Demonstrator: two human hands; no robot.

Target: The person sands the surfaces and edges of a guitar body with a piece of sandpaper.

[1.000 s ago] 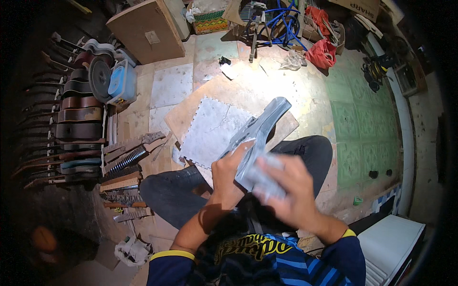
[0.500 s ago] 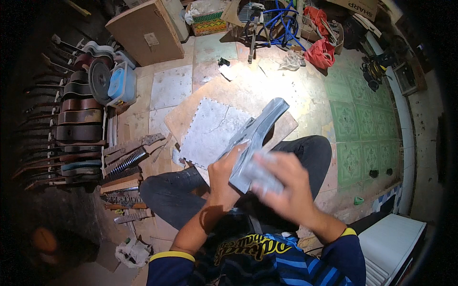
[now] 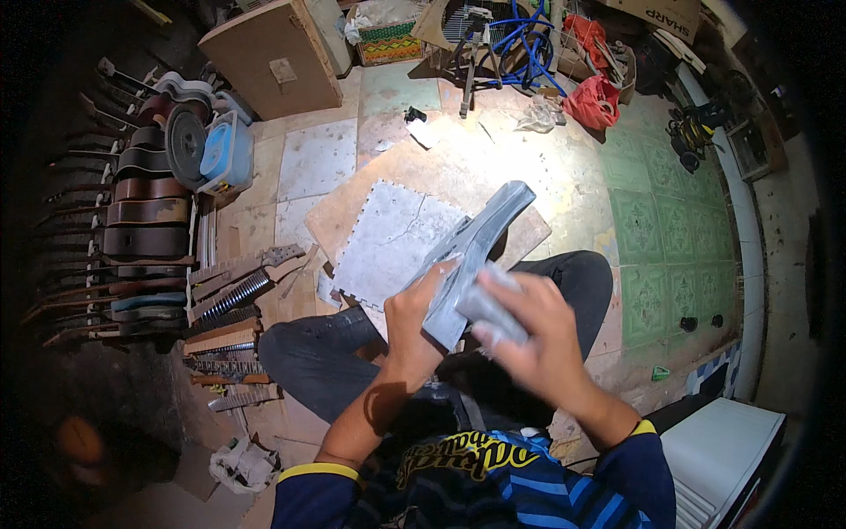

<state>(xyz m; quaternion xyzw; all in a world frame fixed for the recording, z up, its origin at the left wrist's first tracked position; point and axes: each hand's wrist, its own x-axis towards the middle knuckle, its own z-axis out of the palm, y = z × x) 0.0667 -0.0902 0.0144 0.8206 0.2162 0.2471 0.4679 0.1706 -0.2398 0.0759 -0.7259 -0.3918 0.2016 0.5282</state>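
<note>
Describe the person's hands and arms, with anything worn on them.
The left hand and right hand are ungloved. Navy sleeves end in yellow bands, leaving the forearms bare. I see no watch or bracelet.

Right hand (image 3: 546, 344) and the grey block (image 3: 491, 310) in it now sit a bit farther along the grey curved piece (image 3: 483, 245) than in both earlier frames. Block was smeared by motion before; its edges now read clearer, hand blur down too. Near end of the piece, partly behind the block 1 s ago, shows more of its face. That end also sits slightly more to the left than 1 s ago.
</note>
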